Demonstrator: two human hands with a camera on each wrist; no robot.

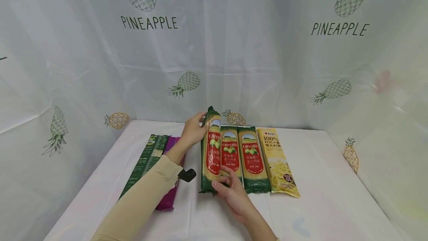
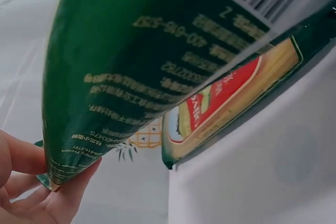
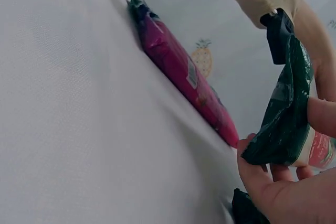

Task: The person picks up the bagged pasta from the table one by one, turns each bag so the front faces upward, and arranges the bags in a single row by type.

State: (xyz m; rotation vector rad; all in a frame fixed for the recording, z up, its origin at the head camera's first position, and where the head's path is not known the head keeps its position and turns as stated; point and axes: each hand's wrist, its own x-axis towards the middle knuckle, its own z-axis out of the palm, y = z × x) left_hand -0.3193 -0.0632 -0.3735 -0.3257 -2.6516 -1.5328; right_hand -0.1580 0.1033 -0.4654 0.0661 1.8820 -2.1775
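Note:
A green-ended packet of spaghetti (image 1: 213,148) with a red Olivoila label is lifted off the table, label toward the head camera. My left hand (image 1: 194,130) grips its upper end; in the left wrist view, thumb and fingers of that hand (image 2: 37,187) pinch the packet's green back (image 2: 110,72). At the lower end, my right hand (image 1: 234,192) holds the corner. The right wrist view has the right hand (image 3: 289,192) with thumb and fingers around the crumpled green end (image 3: 286,114). Just right of it lie two matching spaghetti packets (image 1: 230,142) (image 1: 253,155), side by side.
A yellow pasta packet (image 1: 277,163) lies at the right end of the row. On the left side are a dark green packet (image 1: 142,166) and a purple packet (image 1: 167,201), partly behind my left arm. A pineapple-print white cloth (image 1: 240,55) hangs behind the white-covered table (image 1: 321,181).

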